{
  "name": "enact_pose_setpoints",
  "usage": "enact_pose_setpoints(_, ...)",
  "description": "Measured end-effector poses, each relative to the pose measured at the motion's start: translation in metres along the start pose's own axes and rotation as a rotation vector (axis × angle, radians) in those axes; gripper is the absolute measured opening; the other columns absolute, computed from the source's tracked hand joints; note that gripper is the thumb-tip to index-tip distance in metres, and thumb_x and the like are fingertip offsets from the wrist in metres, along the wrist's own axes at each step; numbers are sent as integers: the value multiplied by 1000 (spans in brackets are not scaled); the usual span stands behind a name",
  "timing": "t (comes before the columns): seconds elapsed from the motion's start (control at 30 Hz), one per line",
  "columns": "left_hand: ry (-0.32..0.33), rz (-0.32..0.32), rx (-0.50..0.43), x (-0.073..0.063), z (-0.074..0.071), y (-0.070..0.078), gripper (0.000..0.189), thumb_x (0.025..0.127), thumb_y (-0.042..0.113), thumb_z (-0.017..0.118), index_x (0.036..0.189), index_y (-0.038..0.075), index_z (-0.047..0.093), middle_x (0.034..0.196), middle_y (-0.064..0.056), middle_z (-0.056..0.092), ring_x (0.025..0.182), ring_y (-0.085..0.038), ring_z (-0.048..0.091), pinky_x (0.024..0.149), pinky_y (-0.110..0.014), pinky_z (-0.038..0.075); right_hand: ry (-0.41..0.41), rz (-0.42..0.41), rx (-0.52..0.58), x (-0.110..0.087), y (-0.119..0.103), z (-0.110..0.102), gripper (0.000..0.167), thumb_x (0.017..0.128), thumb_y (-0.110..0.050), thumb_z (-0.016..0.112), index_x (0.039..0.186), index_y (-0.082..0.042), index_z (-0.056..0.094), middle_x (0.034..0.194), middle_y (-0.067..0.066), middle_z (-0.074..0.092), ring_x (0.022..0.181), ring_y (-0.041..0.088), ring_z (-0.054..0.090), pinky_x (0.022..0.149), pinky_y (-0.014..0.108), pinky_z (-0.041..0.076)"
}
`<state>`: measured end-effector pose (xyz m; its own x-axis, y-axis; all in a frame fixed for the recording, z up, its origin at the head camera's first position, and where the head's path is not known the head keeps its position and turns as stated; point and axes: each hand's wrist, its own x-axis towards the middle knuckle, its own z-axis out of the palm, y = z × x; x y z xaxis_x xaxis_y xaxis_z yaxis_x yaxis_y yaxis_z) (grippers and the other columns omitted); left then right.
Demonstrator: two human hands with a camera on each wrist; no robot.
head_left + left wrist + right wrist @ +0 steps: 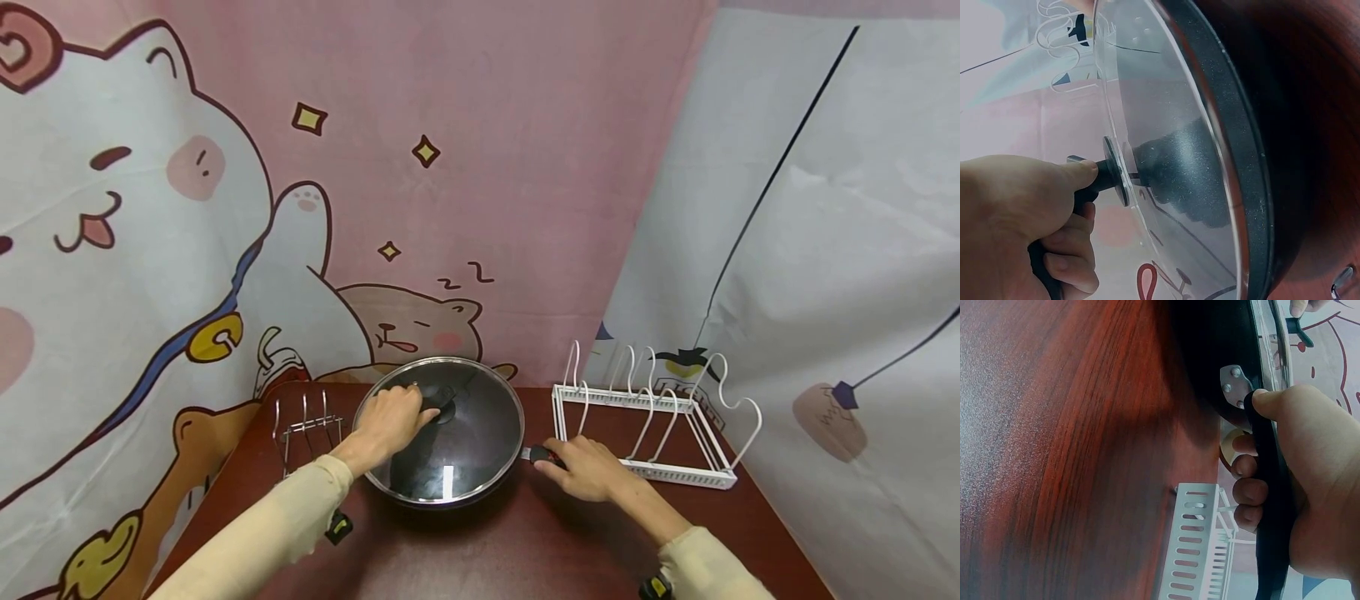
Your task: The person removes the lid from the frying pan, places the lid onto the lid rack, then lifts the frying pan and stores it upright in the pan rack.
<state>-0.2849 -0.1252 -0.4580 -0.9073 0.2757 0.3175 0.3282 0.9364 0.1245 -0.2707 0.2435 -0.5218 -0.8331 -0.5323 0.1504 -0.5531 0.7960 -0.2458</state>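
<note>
A black wok (1210,344) with a glass lid (472,417) over it is at the middle of the table in the head view. My left hand (392,421) grips the black lid knob (1105,178), its fingers curled round it in the left wrist view. The lid's steel rim (1225,169) lies along the wok's edge. To the right, my right hand (588,467) holds the wok's long black handle (1270,506), thumb on top near the riveted bracket (1233,386) and fingers wrapped beneath.
On the right stands a white wire rack (671,475) with several upright loops, close to my right hand. A smaller metal rack (306,425) is at the left, beside my left forearm. Printed cloth (525,167) hangs behind the dark red wooden table (480,558).
</note>
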Motion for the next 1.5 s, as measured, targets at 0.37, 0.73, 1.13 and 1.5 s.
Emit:
enact_pose_setpoints(0.37,21,8,5,-4,-4,0,46,104,43,83,96,-1,75,81,-23,75,73,-46,77,58,-55,61,-1,2,19,-1,1,0,25,109,-44,72,100,-21,68,67,-14,46,60,3,44,52,26,35)
enact_pose_setpoints(0.73,52,14,-17,-7,-12,0,44,103,41,84,88,1,70,76,-19,72,66,-44,74,54,-53,58,3,4,19,-1,1,1,25,109,-44,73,98,-22,67,67,-15,44,59,2,42,51,25,33)
enact_pose_setpoints(1.13,60,9,-24,-12,-17,-1,45,104,42,83,91,0,70,76,-19,72,67,-44,74,54,-53,57,-2,9,11,0,3,2,27,109,-46,71,97,-22,66,67,-14,46,60,3,44,53,26,35)
enact_pose_setpoints(1.5,86,19,-9,-16,-19,-4,47,104,44,83,86,3,67,71,-16,68,62,-42,72,50,-48,53,-4,18,12,0,2,1,26,109,-44,72,97,-22,66,68,-13,47,60,3,43,53,26,34)
